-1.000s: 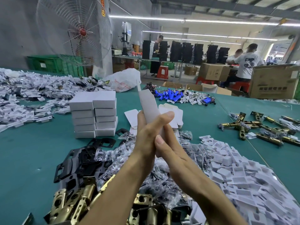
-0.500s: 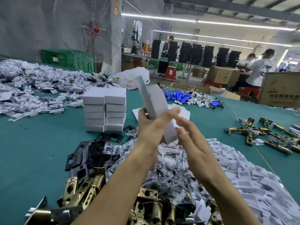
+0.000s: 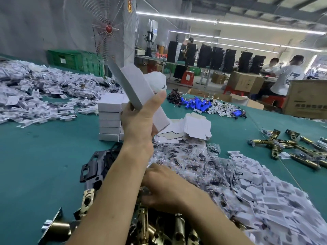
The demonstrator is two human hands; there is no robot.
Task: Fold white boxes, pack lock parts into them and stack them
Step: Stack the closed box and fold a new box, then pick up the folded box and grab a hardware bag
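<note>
Our left hand [image 3: 139, 121] is wrapped round the lower half of the white box [image 3: 131, 85], thumb laid up its near face, holding it high above the green table [image 3: 35, 156]. The box's long axis slants from its upper end, up and left against the fan [image 3: 108, 29], down and right to its lower end. That end juts just past the hand, toward the flat box blanks [image 3: 196, 128]; whether it is open we cannot make out. Our right hand [image 3: 164, 188] is low and close to us, well below the box, stretched left under the left forearm [image 3: 109, 191] into the heap of brass latches [image 3: 178, 228] beside the bagged small parts [image 3: 185, 161]. The forearm hides its fingertips, so we cannot tell whether it has hold of a part. We judge that a latch must travel up and away from us to meet the box and enter along that slant. The right hand is far nearer the parts, and the left need only tip an end toward it.
</note>
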